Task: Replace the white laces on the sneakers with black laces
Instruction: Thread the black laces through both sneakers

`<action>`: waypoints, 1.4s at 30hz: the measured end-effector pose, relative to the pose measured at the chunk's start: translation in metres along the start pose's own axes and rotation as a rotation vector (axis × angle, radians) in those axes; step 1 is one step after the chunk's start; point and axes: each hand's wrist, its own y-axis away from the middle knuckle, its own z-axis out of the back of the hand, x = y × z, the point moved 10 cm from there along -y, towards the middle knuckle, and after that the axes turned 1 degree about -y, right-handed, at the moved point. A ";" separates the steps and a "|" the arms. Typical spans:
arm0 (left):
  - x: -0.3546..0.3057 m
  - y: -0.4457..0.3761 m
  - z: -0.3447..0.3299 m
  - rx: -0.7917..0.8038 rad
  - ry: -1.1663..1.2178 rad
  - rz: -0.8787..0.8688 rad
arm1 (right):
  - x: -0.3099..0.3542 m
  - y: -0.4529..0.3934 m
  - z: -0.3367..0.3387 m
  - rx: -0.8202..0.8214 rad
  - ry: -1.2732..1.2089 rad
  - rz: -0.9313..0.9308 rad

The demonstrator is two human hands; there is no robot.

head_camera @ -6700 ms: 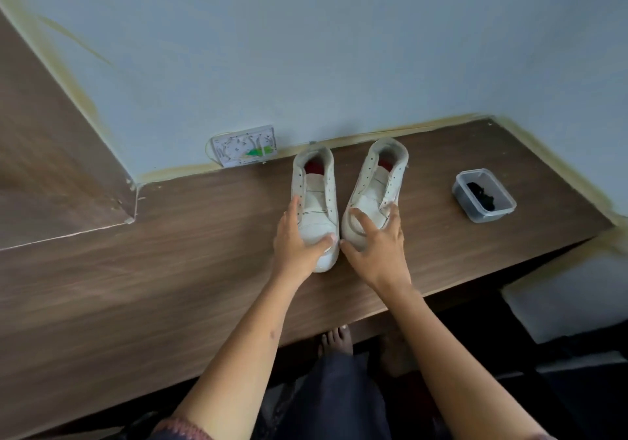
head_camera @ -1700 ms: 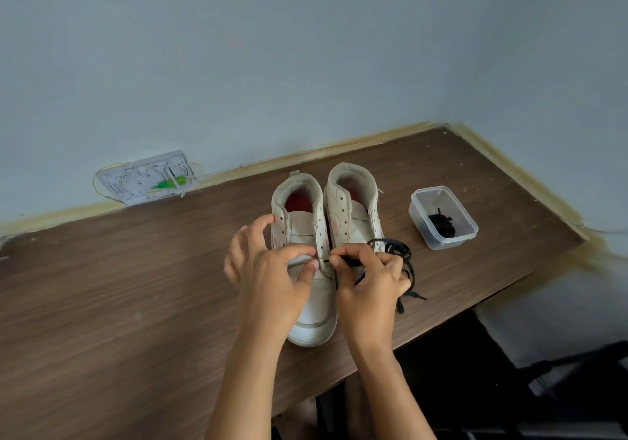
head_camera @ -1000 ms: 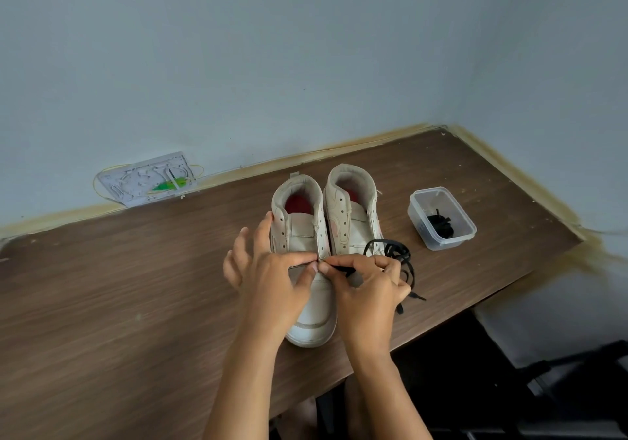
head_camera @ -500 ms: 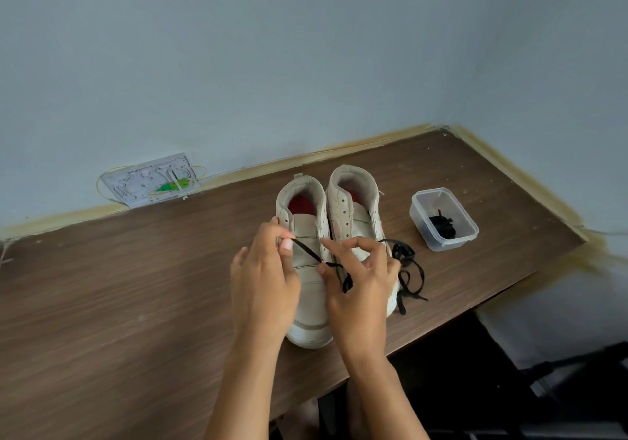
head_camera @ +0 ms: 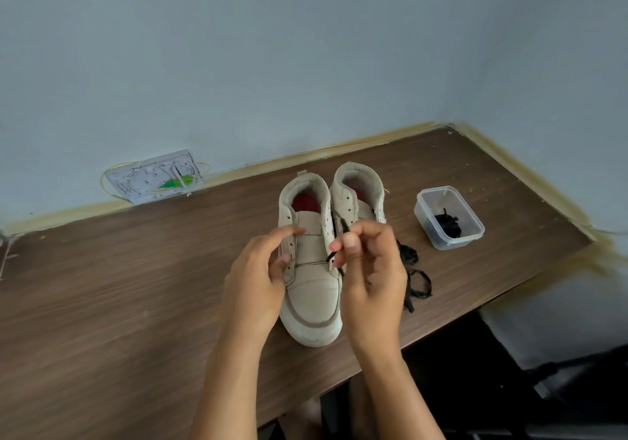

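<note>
Two cream-white sneakers stand side by side on the brown table [head_camera: 136,286], with no white laces in them. My left hand [head_camera: 255,290] rests against the left side of the left sneaker [head_camera: 312,290], thumb by the eyelet row and index finger stretched over the tongue. My right hand [head_camera: 370,276] pinches a black lace [head_camera: 417,280] near its end, just above the sneaker's right eyelet row. The rest of that lace lies bunched on the table right of the hand. This hand hides most of the right sneaker [head_camera: 356,195].
A clear plastic tub [head_camera: 474,235] with another black lace [head_camera: 447,225] inside stands right of the sneakers. A white plastic panel [head_camera: 146,174] with a green part leans on the wall at the back left. The table's front edge runs just behind my wrists.
Half a second ago my left hand pinched the lace end over the tongue; now it has let go. My right hand has lifted slightly and holds the lace by the right eyelets.
</note>
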 end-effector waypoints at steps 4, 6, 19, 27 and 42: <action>0.000 0.001 0.003 -0.012 0.074 -0.021 | -0.003 0.002 -0.003 0.030 0.074 0.024; 0.002 0.001 0.005 -0.019 0.106 -0.022 | -0.016 0.004 -0.010 0.074 0.209 0.004; 0.018 0.009 0.017 -0.161 0.369 0.211 | -0.036 0.012 -0.034 0.178 0.528 0.021; 0.044 0.010 0.008 -0.128 0.611 0.399 | -0.031 0.019 -0.046 0.095 0.734 0.081; 0.041 0.010 -0.001 0.082 0.505 0.333 | -0.049 0.012 -0.046 0.171 0.775 -0.092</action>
